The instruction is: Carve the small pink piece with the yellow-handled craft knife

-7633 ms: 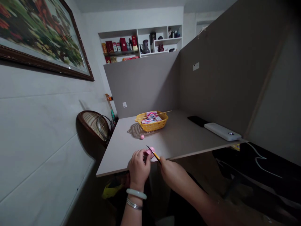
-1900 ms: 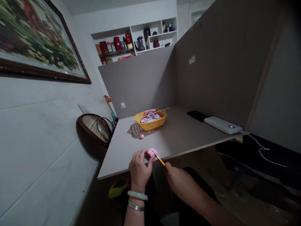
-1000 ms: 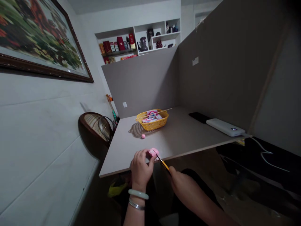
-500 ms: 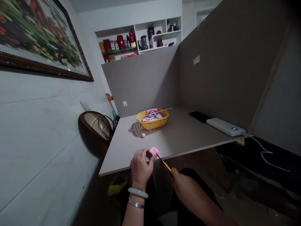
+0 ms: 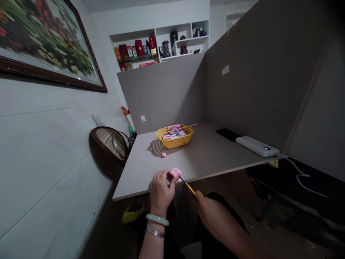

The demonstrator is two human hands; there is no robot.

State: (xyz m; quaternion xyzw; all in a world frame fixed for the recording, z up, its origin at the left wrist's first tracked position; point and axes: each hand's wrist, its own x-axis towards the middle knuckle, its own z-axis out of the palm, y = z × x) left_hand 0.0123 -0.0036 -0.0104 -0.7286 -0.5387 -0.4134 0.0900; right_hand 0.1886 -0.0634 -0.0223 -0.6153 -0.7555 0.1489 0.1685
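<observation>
My left hand [image 5: 160, 190] is closed round a small pink lump [image 5: 176, 172] at the near edge of the grey table [image 5: 210, 154]. My right hand [image 5: 208, 208] grips a thin tool with a yellow and black shaft [image 5: 187, 185], its dark tip touching the pink lump. A tiny pink ball [image 5: 163, 154] lies on the table farther back. Behind it stands a yellow basket [image 5: 174, 136] holding small packets, with a wooden skewer [image 5: 178, 128] laid across its rim.
A white power bank [image 5: 257, 146] and a black phone [image 5: 228, 134] lie at the table's right edge, beside the grey partition. A woven mat [image 5: 157, 146] sits left of the basket. A dark round chair back [image 5: 106, 145] stands against the left wall.
The right hand has drawn back toward me a little, with the tool's tip still at the pink lump. The left hand keeps its hold. The view has shifted slightly.
</observation>
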